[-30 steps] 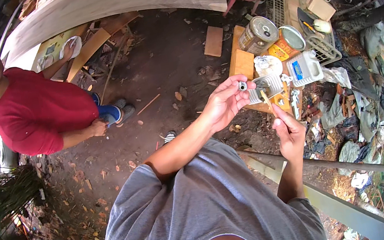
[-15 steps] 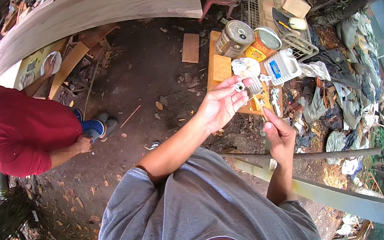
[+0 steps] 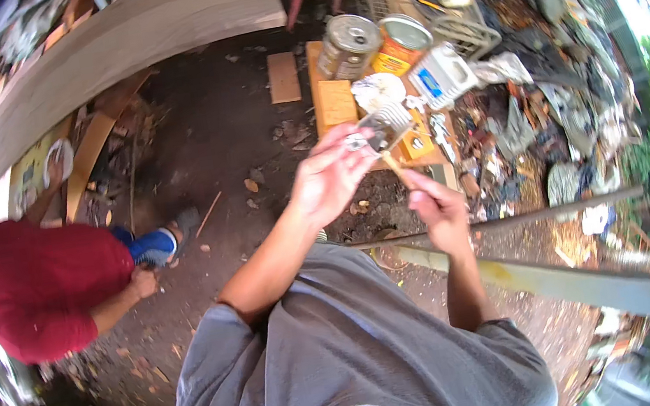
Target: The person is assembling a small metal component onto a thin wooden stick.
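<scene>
In my left hand (image 3: pixel 329 169), raised before the bench, the fingers pinch a small silvery-white tube-like piece (image 3: pixel 355 141); blur hides its exact kind. My right hand (image 3: pixel 435 202) is closed round a light wooden handle (image 3: pixel 397 170). The handle slants up toward the left fingers, and at its tip is a greyish, flat-looking part (image 3: pixel 384 135), perhaps a putty-knife blade, close beside the tube-like piece. Whether the two touch I cannot tell. Just beyond my hands, on the wooden bench, are a crumpled white cloth or plastic (image 3: pixel 377 91) and a yellow-orange block (image 3: pixel 417 145).
The bench also holds a large metal can (image 3: pixel 350 43), an orange-yellow can (image 3: pixel 401 44), a white jug (image 3: pixel 442 75) and a wooden block (image 3: pixel 336 103). A co-worker in a red shirt (image 3: pixel 53 278) stands left, by a long board (image 3: pixel 143 29). A metal beam (image 3: pixel 569 285) crosses at right.
The view has turned, so the scene sits further left. The handled tool has tilted, its flat part now coming up to the piece in my left hand.
</scene>
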Motion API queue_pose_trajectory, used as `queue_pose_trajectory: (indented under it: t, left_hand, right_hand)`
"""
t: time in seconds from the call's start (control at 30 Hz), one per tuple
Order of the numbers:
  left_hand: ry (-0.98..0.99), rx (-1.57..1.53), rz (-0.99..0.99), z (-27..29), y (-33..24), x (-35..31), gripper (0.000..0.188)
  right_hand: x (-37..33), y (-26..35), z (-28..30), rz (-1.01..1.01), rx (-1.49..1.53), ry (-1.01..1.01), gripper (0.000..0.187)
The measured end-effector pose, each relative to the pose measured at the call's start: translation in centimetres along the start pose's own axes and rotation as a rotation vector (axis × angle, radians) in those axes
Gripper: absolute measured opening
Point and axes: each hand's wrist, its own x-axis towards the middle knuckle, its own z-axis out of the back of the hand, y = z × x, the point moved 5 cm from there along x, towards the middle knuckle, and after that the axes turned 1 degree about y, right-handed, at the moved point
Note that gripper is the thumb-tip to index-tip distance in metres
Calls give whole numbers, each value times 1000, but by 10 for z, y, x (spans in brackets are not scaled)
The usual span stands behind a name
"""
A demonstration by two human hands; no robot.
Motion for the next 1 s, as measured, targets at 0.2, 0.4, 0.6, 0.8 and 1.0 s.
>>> queue_pose_trajectory:
  t: [0.2, 0.4, 0.6, 0.8, 1.0]
  left_hand:
    - [-278, 90, 30, 81, -8, -42, 26]
    - [-583, 175, 28, 139, -17, -101, 22]
    - [-673, 168, 22, 140, 0, -95, 21]
    - [-651, 306, 31, 125, 19, -59, 21]
    - [-752, 371, -21, 130, 27, -62, 20]
  right_hand:
    - [-32, -178, -27, -187, -120, 4, 36]
    - [-128, -378, -14, -587, -202, -223, 45]
    - [-128, -441, 21, -840, 158, -470, 42]
    - [-28, -393, 66, -617, 292, -557, 29]
    - [40, -375, 93, -536, 414, -647, 22]
